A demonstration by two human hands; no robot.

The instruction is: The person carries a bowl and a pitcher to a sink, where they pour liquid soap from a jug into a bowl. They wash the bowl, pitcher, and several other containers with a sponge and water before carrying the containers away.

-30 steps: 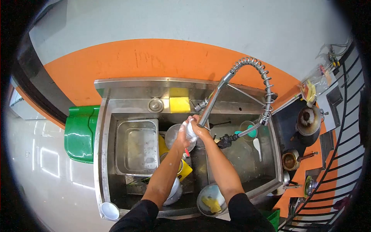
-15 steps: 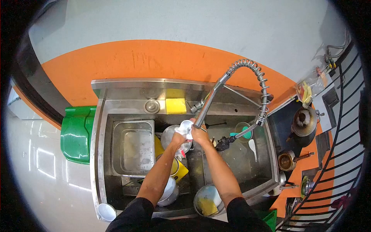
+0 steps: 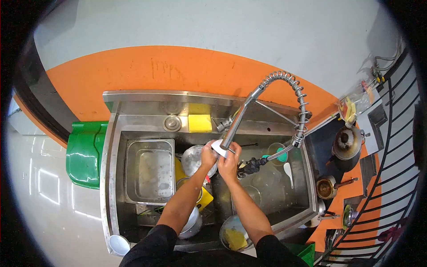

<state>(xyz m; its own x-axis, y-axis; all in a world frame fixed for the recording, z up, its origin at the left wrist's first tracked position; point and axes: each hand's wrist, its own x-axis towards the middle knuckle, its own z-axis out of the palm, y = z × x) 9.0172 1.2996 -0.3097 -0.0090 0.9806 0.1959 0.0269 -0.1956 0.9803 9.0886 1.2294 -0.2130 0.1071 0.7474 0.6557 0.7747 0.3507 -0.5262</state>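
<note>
Between my two hands, over the sink's middle, is a small white bowl (image 3: 219, 147), tilted on edge just below the faucet pipe (image 3: 242, 118). My left hand (image 3: 208, 155) grips its left side with closed fingers. On the other side, my right hand (image 3: 229, 163) closes on the bowl's right edge, its fingers partly covered by the pipe. Beneath my left hand sits a round metal pot (image 3: 191, 161) in the left basin. A dark spray head (image 3: 252, 167) hangs right of my right hand.
A rectangular steel pan (image 3: 128, 178) fills the left basin's side. A white spoon (image 3: 288, 174) and a clear cup with a green piece (image 3: 282, 155) lie in the right basin. A yellow sponge (image 3: 200, 123) rests on the ledge. A white bowl (image 3: 119, 244) stands at the front-left corner.
The white bowl has turned from facing up to a steeper tilt between my hands. My right hand has shifted slightly down and spread along its edge. The whole view has moved slightly.
</note>
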